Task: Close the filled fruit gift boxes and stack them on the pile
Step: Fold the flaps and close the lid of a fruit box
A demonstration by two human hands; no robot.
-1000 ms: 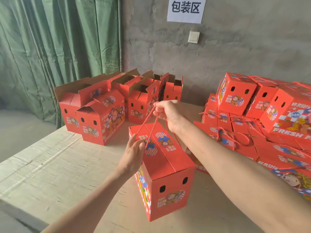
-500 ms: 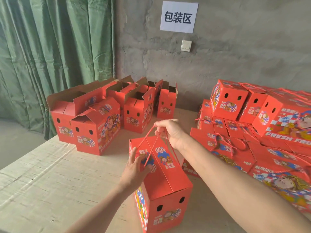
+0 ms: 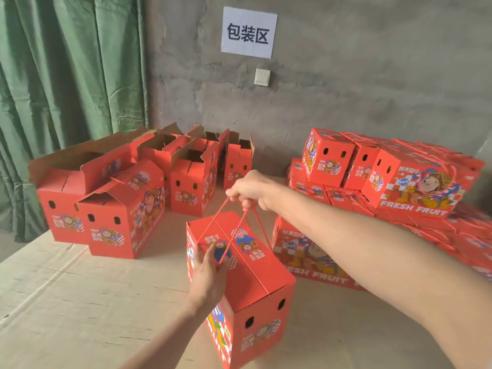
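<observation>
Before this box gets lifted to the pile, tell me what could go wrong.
1. The right hand pulls the rope handle taut; if that grip jerks, the thin cords could tear out or the box could swing.
2. The left hand rests on the lid; once it lifts, the flaps may spring apart.
3. Loose ropes lie across the pile, so a box set there may sit crooked.

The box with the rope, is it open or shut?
Shut. The box has both top flaps lying flat, meeting along the middle seam.
</observation>
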